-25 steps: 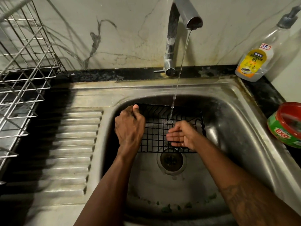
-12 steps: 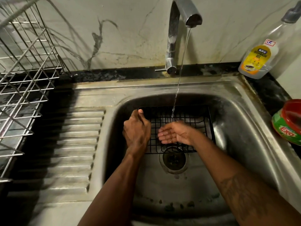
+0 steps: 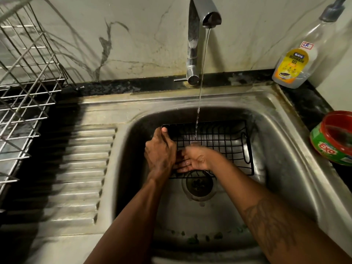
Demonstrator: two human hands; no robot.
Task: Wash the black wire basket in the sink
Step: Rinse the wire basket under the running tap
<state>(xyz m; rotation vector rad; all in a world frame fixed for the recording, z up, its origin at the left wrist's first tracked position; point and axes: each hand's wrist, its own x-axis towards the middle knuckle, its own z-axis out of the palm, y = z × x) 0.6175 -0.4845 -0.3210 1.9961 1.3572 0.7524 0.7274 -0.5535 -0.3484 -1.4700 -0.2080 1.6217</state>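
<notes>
The black wire basket (image 3: 224, 141) lies in the steel sink (image 3: 282, 149), over the far half of the bowl and just behind the drain (image 3: 199, 184). My left hand (image 3: 160, 151) grips the basket's left rim, thumb hooked over the top wire. My right hand (image 3: 196, 159) lies flat inside the basket, fingers straight and pointing left, pressing on the wire floor. A thin stream from the tap (image 3: 202, 18) falls onto the basket just above my right hand.
A steel dish rack (image 3: 22, 77) stands at the left beside the ribbed drainboard (image 3: 80, 168). A dishwash gel bottle (image 3: 297, 60) stands at the back right, with a red and green Exo tub (image 3: 335, 138) on the right counter. Green food scraps lie on the sink floor.
My right hand has slid left across the basket floor toward my left hand. The basket has shifted slightly right in the sink. My left hand keeps its grip on the rim.
</notes>
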